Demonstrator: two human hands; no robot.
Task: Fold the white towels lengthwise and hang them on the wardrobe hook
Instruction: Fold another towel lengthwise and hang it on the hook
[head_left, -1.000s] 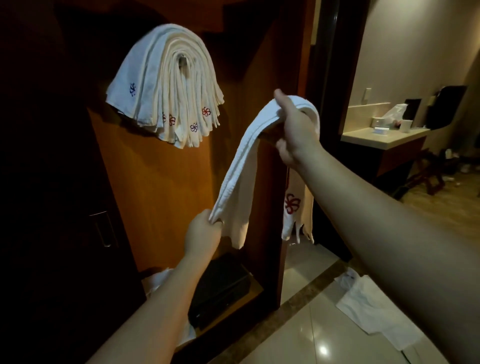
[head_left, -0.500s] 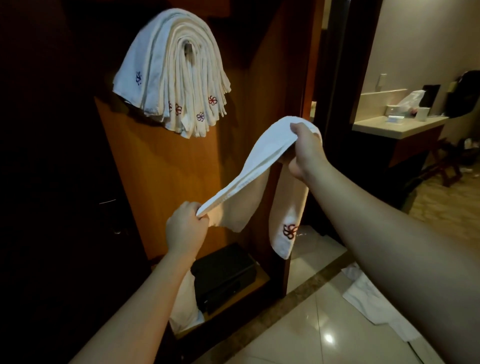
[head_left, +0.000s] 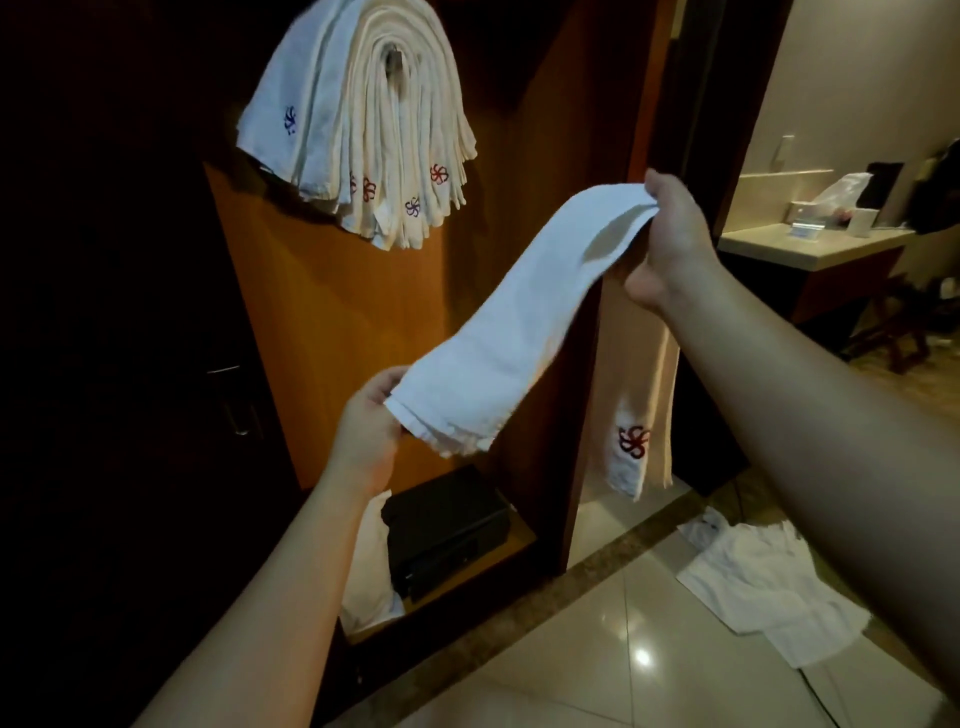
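I hold a white towel (head_left: 524, 317) folded into a long narrow strip. My right hand (head_left: 672, 239) pinches its upper part at chest height, and the end with a red flower mark hangs down below that hand. My left hand (head_left: 363, 426) grips the lower end, so the strip stretches diagonally between both hands. Several folded white towels (head_left: 363, 119) hang in a thick bundle over the wardrobe hook (head_left: 393, 58) at the upper left, above my hands.
The open wardrobe has an orange wood back panel (head_left: 332, 322) and a black safe (head_left: 447, 525) on its bottom shelf beside a white cloth. More white towels (head_left: 758, 587) lie on the tiled floor at the right. A counter (head_left: 810, 244) stands beyond the doorway.
My right hand has dropped lower and my left hand has pulled its end down and out, so the towel now lies flatter and more taut between them. The view has moved closer to the wardrobe.
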